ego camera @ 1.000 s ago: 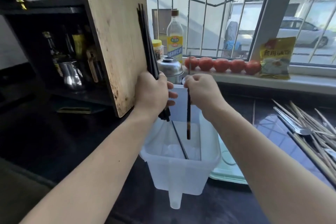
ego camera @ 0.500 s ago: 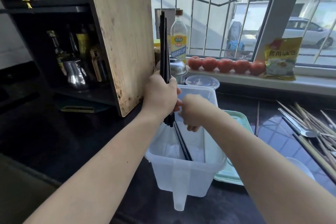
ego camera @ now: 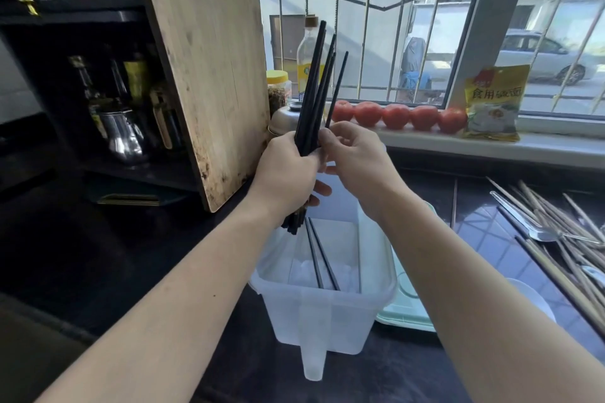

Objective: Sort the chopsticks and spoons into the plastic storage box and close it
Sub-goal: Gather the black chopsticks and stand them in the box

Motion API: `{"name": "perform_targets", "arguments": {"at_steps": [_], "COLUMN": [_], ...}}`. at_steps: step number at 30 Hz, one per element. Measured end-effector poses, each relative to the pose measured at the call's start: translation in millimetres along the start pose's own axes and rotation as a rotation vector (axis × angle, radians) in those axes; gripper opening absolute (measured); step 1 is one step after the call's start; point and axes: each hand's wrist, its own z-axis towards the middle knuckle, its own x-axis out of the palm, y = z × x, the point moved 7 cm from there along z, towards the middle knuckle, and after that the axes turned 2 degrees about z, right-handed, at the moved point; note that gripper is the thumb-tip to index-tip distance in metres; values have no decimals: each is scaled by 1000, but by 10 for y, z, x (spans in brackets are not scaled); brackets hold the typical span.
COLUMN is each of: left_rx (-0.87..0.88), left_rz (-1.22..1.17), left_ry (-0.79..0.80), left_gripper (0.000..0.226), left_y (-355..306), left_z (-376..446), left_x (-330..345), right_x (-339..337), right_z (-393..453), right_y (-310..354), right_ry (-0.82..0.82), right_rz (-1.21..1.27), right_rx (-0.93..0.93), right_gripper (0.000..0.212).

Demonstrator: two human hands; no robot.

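The left hand (ego camera: pixel 288 170) grips a bundle of black chopsticks (ego camera: pixel 316 88) upright above the clear plastic storage box (ego camera: pixel 327 307), their lower ends poking out under the fist. The right hand (ego camera: pixel 355 160) pinches one chopstick of the bundle near its middle; which fingers hold it is hidden behind the hand. Two black chopsticks (ego camera: pixel 322 258) lean inside the box. At the counter's right edge, pale wooden chopsticks (ego camera: pixel 563 239) and a metal spoon (ego camera: pixel 527 226) lie heaped, cut off by the frame. A pale green lid (ego camera: pixel 409 314) lies partly hidden behind the right forearm.
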Motion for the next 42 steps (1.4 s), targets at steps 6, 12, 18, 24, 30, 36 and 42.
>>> {"name": "perform_targets", "arguments": {"at_steps": [6,12,18,24,30,36,42], "left_rx": [-4,21,56,52,36,52,66], "left_rz": [-15,108,139,150,84,31,37], "left_ry": [-220,-285,-258,-239,-225,-101,8], "left_gripper": [21,33,22,15,10,11,12], "left_y": [91,119,134,119,146,52,37], "left_z": [60,103,159,138,131,63,48], "left_x": [-160,-206,-157,-133,-130,-37,47], "right_x": [-215,266,378,337,89,74,-67], "right_z": [32,-66,-266,-238,0,-8,-30], "right_y": [-96,-274,-518,-505,-228,-63,8], "right_ry": [-226,296,658,537,80,31,-75], "right_rz": [-91,-951,-1148,-966,-442,-27,-30], "right_rx": [94,185,379,409,209,80,-12], "right_gripper": [28,22,19,17,18,35,26]}}
